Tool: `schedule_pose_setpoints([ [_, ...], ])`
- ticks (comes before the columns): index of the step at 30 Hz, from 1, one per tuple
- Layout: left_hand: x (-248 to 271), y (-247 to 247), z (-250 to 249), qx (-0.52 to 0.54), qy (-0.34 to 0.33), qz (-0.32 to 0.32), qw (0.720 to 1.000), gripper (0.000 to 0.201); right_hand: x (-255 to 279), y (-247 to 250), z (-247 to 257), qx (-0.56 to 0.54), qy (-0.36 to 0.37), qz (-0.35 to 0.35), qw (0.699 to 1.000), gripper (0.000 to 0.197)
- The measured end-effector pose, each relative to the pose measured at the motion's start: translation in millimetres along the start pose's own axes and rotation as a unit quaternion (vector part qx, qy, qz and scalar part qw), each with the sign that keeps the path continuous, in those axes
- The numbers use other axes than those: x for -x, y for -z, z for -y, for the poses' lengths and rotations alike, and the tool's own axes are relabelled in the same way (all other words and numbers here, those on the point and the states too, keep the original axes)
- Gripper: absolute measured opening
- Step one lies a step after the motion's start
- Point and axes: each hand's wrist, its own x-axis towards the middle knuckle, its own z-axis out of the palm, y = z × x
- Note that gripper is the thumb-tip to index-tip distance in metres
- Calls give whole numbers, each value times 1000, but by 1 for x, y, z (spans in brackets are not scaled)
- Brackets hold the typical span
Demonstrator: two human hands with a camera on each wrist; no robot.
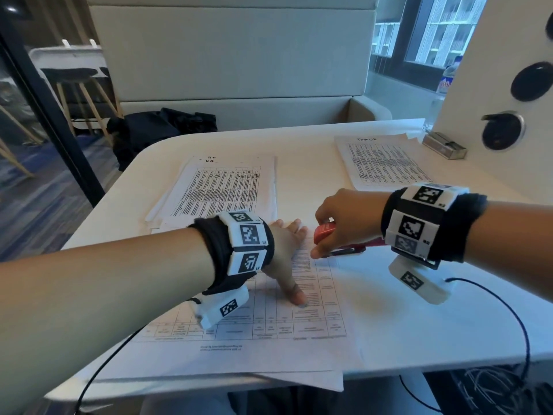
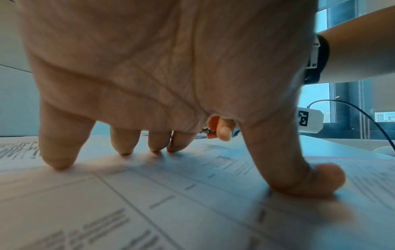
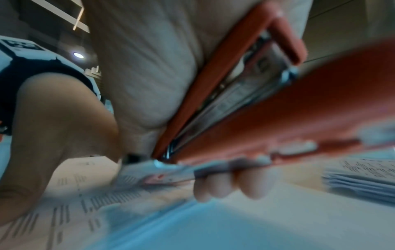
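A printed sheet with a table (image 1: 269, 319) lies on the white table (image 1: 419, 324) in front of me. My left hand (image 1: 287, 253) presses it down with spread fingertips (image 2: 57, 162) and thumb (image 2: 316, 182). My right hand (image 1: 344, 220) grips a red stapler (image 1: 324, 230) just right of the left fingers, at the sheet's far right corner. In the right wrist view the stapler (image 3: 267, 110) is blurred, its metal base (image 3: 166, 169) over the paper's edge, fingers curled under it. The left wrist view shows the stapler (image 2: 212, 125) behind the palm.
A stack of printed pages (image 1: 221, 190) lies further back on the left, another stack (image 1: 386, 163) at the back right. A small metal box (image 1: 446, 145) sits by the white panel. A black bag (image 1: 161, 130) rests on the bench. Black cables (image 1: 508, 310) trail from the wrists.
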Motion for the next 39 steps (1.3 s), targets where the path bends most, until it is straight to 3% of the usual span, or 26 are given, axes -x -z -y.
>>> schedule_pose_setpoints([
  [5,1,1,0,-4,-9,2,1000,130,-5,6,4,12,-17,15,1000,65],
  [9,1,1,1,-4,-12,1,1000,129,-5,5,1,-25,-27,13,999,56],
  [17,0,1,2,3,-10,4,1000,132,2,23,3,5,-40,125,991,36],
  [26,5,1,-4,-15,-14,-9,1000,126,-1,18,1,57,-43,59,996,71],
  [29,8,0,-6,-20,-29,-26,999,117,1,19,0,32,-52,54,997,67],
  [34,15,-10,-11,-45,-21,-56,997,86,6,24,-4,-12,-58,84,995,37],
  [36,18,-14,-13,-48,-23,-67,996,70,9,24,-5,-23,-58,80,995,34],
  [39,23,-16,-15,-43,-18,-67,997,65,12,20,-7,-33,-49,59,996,31],
])
